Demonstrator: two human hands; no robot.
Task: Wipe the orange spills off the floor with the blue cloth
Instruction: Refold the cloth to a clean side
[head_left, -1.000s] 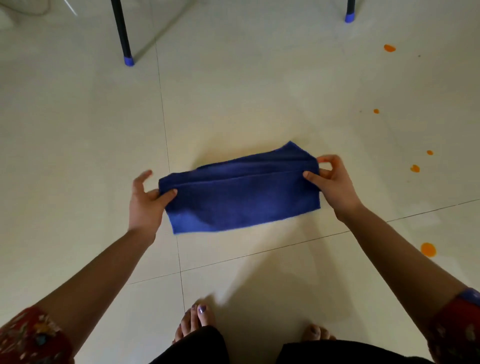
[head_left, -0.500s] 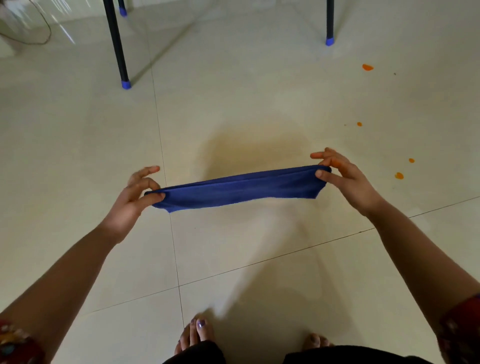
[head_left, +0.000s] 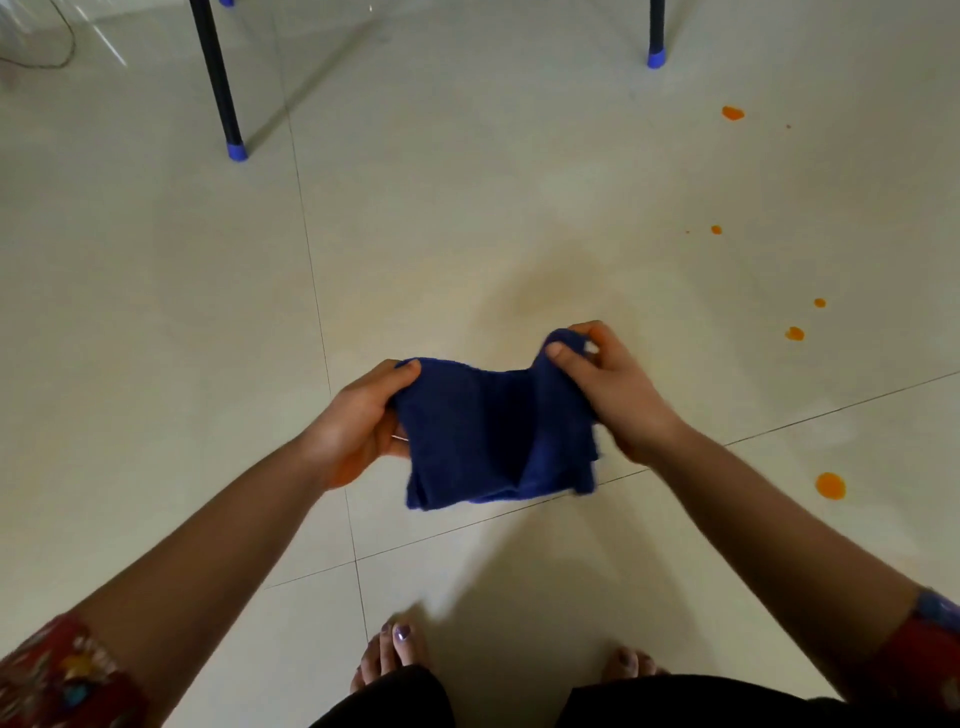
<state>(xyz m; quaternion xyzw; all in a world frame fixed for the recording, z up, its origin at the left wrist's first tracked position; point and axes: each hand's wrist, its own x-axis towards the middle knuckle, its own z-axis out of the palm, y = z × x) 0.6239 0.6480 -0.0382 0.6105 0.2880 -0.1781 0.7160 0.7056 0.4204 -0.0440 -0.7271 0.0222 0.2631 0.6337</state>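
Folded blue cloth (head_left: 493, 436) held off the pale tiled floor (head_left: 156, 312) between both hands; left hand (head_left: 358, 421) gripping its left edge, thumb on top; right hand (head_left: 613, 400) pinching the upper right corner, fingers curled; orange spills (head_left: 830, 486): five counted (plus two faint specks), all right of the cloth, well apart from it; two black legs (head_left: 215, 78) with blue caps at the far edge; open tile between them and the hands; two bare feet (head_left: 395, 654) below.

Open floor (head_left: 467, 208) surrounds the orange spills (head_left: 830, 486); black legs (head_left: 218, 78) stand well apart.
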